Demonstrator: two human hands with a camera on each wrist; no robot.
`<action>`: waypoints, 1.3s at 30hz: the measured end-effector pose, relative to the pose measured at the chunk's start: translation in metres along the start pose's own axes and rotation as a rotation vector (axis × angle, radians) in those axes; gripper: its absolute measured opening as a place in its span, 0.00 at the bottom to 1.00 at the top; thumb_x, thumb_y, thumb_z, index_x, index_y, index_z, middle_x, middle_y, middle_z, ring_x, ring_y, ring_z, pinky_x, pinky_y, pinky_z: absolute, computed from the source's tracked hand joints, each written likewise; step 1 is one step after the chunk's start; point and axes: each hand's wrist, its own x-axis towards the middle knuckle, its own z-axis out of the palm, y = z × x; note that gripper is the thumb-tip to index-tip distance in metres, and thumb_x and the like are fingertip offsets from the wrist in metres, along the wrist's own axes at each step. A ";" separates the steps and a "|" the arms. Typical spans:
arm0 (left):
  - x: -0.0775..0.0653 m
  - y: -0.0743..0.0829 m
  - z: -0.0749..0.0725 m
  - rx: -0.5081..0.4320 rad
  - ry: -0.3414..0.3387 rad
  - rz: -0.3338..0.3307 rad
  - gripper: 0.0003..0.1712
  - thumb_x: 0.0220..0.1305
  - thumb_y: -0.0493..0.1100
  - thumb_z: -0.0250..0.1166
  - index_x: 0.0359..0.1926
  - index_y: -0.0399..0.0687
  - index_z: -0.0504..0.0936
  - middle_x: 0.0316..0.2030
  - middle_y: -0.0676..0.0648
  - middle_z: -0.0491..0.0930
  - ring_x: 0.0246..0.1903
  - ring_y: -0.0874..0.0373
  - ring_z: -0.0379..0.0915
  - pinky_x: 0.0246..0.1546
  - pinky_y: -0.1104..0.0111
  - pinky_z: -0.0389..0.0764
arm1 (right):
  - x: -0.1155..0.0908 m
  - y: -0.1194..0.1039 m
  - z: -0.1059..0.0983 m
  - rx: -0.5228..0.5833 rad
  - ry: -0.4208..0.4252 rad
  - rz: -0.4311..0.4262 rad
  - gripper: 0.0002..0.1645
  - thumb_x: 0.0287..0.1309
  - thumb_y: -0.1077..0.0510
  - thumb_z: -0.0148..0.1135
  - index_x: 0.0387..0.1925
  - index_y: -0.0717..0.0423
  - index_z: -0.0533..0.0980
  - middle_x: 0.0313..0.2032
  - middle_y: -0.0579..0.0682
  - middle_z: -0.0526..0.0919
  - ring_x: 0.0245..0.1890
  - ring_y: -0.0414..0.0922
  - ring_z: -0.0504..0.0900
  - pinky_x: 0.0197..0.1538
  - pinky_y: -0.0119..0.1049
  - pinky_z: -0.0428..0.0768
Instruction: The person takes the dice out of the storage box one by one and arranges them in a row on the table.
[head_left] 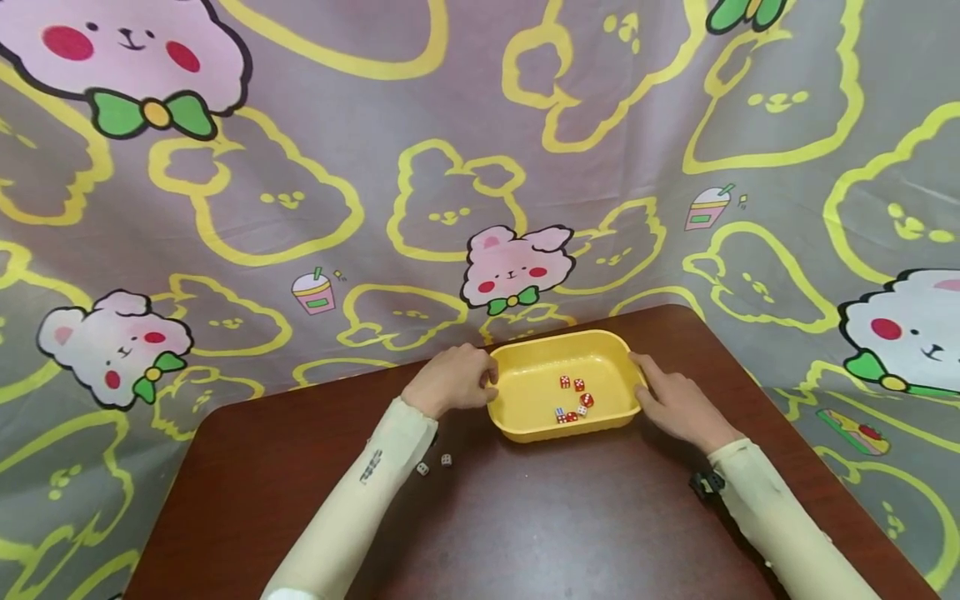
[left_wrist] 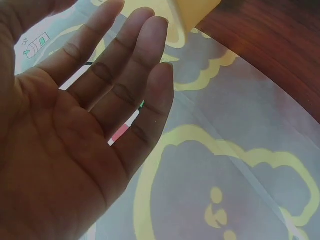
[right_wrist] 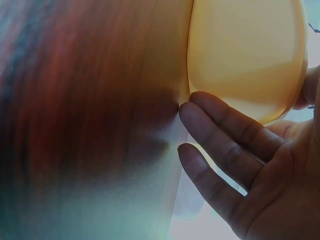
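We have the tray (head_left: 517,402) near the tabletop's (head_left: 525,521) far edge; we judge the step is moving or steadying it with its dice (head_left: 587,400), and the next move calls for a level hold.
Left to right: two loose dice (head_left: 446,459), white, lie nearer the tabletop's left edge than its right; our left grip (head_left: 456,381) pinches the tray's left rim; the tray looks shallow, smooth and yellow, its mostly red dice around the middle and near side; our right grip (head_left: 681,407) clasps its right rim, toward the tabletop's far right corner. We cannot tell whether tray and tabletop touch.
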 end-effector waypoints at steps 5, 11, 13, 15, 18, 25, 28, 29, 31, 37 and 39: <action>0.005 0.003 -0.005 -0.010 -0.007 0.011 0.10 0.53 0.50 0.68 0.36 0.55 0.85 0.29 0.54 0.81 0.27 0.60 0.74 0.31 0.67 0.75 | 0.000 -0.001 -0.001 -0.005 0.004 -0.007 0.32 0.66 0.54 0.51 0.69 0.54 0.58 0.28 0.49 0.80 0.26 0.43 0.73 0.34 0.40 0.73; 0.012 0.009 -0.007 -0.004 -0.029 0.026 0.13 0.53 0.52 0.69 0.40 0.56 0.85 0.36 0.54 0.83 0.32 0.60 0.75 0.37 0.66 0.77 | 0.000 -0.001 0.000 -0.001 -0.004 -0.007 0.32 0.66 0.53 0.50 0.69 0.53 0.57 0.24 0.48 0.77 0.24 0.43 0.71 0.32 0.38 0.70; 0.015 0.012 -0.008 -0.005 -0.038 0.037 0.14 0.53 0.52 0.69 0.41 0.56 0.85 0.36 0.54 0.83 0.33 0.60 0.75 0.38 0.67 0.77 | 0.000 0.000 0.001 0.000 -0.003 -0.011 0.32 0.66 0.53 0.50 0.69 0.54 0.57 0.23 0.47 0.76 0.23 0.42 0.71 0.31 0.37 0.70; 0.018 0.015 -0.009 -0.007 -0.046 0.046 0.15 0.53 0.52 0.69 0.41 0.55 0.85 0.35 0.54 0.83 0.33 0.60 0.75 0.38 0.67 0.76 | 0.000 0.000 0.000 -0.003 0.002 -0.016 0.32 0.66 0.53 0.50 0.69 0.53 0.57 0.22 0.47 0.75 0.23 0.42 0.70 0.31 0.37 0.69; 0.022 0.018 -0.010 -0.002 -0.056 0.057 0.16 0.54 0.53 0.69 0.42 0.54 0.85 0.34 0.54 0.82 0.33 0.61 0.75 0.38 0.67 0.76 | 0.001 0.000 0.000 0.000 0.003 -0.022 0.32 0.66 0.54 0.50 0.69 0.53 0.57 0.22 0.46 0.75 0.23 0.42 0.70 0.31 0.37 0.69; 0.028 0.021 -0.012 -0.008 -0.063 0.073 0.15 0.54 0.52 0.70 0.42 0.55 0.85 0.37 0.53 0.84 0.35 0.61 0.75 0.40 0.67 0.77 | 0.001 0.000 -0.001 -0.002 -0.004 -0.013 0.32 0.67 0.53 0.50 0.69 0.54 0.57 0.24 0.47 0.76 0.24 0.42 0.71 0.31 0.37 0.70; 0.029 0.022 -0.013 -0.015 -0.066 0.076 0.15 0.55 0.53 0.70 0.43 0.56 0.84 0.37 0.53 0.84 0.35 0.61 0.75 0.41 0.67 0.77 | 0.001 -0.001 -0.001 -0.002 -0.009 -0.004 0.32 0.67 0.52 0.50 0.70 0.54 0.57 0.23 0.47 0.76 0.23 0.42 0.71 0.31 0.37 0.69; 0.029 0.022 -0.013 -0.016 -0.064 0.078 0.15 0.55 0.53 0.69 0.43 0.56 0.84 0.38 0.53 0.84 0.36 0.61 0.75 0.41 0.67 0.78 | 0.000 -0.001 -0.001 -0.003 -0.011 -0.001 0.32 0.67 0.52 0.50 0.70 0.53 0.57 0.23 0.47 0.75 0.23 0.42 0.71 0.31 0.36 0.69; 0.030 0.023 -0.013 -0.027 -0.063 0.080 0.15 0.55 0.53 0.70 0.43 0.56 0.84 0.38 0.53 0.84 0.36 0.61 0.75 0.42 0.67 0.78 | 0.000 -0.001 -0.001 -0.003 -0.013 0.001 0.32 0.67 0.52 0.50 0.70 0.54 0.57 0.22 0.46 0.75 0.23 0.42 0.70 0.31 0.37 0.69; 0.037 0.026 -0.011 -0.046 -0.067 0.079 0.16 0.55 0.53 0.70 0.44 0.57 0.84 0.40 0.53 0.85 0.37 0.62 0.76 0.43 0.67 0.78 | -0.001 -0.001 -0.001 -0.003 -0.005 0.001 0.32 0.66 0.53 0.50 0.69 0.54 0.57 0.23 0.46 0.75 0.24 0.42 0.70 0.30 0.37 0.69; 0.040 0.027 -0.011 -0.039 -0.069 0.078 0.15 0.55 0.53 0.69 0.44 0.58 0.84 0.40 0.53 0.85 0.37 0.62 0.75 0.42 0.67 0.78 | -0.001 -0.001 -0.001 -0.001 0.000 0.000 0.32 0.66 0.53 0.50 0.69 0.54 0.57 0.22 0.46 0.75 0.23 0.42 0.70 0.30 0.36 0.69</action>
